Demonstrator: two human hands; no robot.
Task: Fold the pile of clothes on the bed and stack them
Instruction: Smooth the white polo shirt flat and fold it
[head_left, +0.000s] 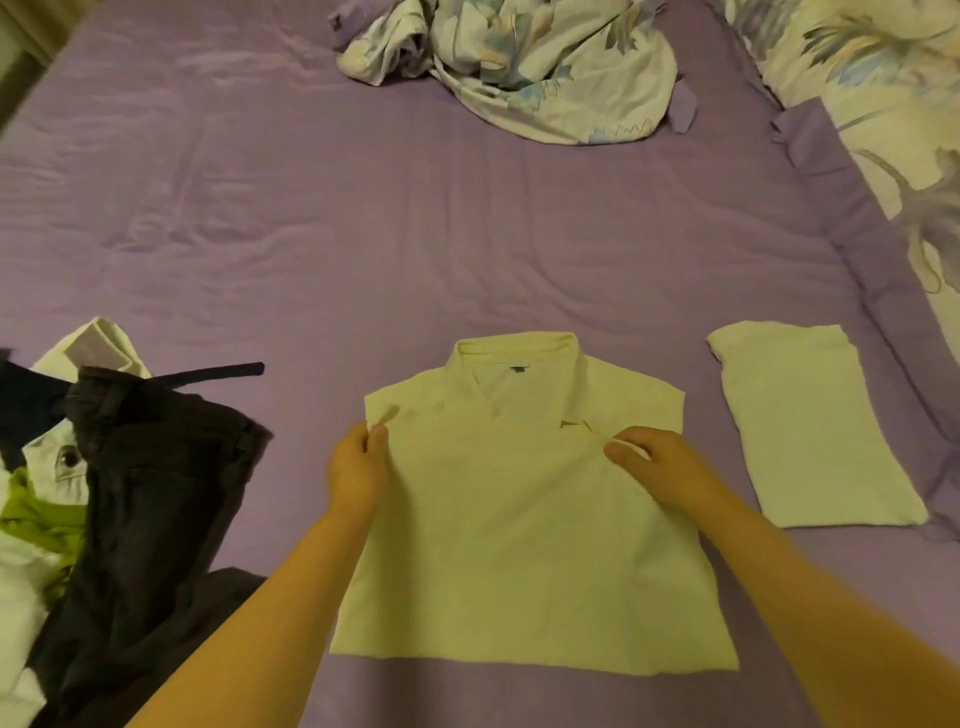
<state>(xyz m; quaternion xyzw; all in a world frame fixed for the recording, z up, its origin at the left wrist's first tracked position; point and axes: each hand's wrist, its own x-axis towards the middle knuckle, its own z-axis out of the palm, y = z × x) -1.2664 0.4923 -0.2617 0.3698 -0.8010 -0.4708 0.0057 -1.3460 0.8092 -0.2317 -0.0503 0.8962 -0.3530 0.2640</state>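
Step in hand: folding the pale collared shirt (519, 519), laid flat. Left hand (358, 467) and right hand (649, 457) each pinch shirt fabric below the collar. Next: fold evenly, then stack on the folded white garment (810, 426) right of the shirt. Unfolded pile (104, 467) lies left.

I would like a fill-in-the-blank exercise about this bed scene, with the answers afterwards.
1. Both hands pinch the pale collared shirt lying on the ____ bedsheet.
2. The folded white garment lies to the shirt's ____.
3. The dark trousers lie on the unfolded pile to the shirt's ____.

Answers: purple; right; left
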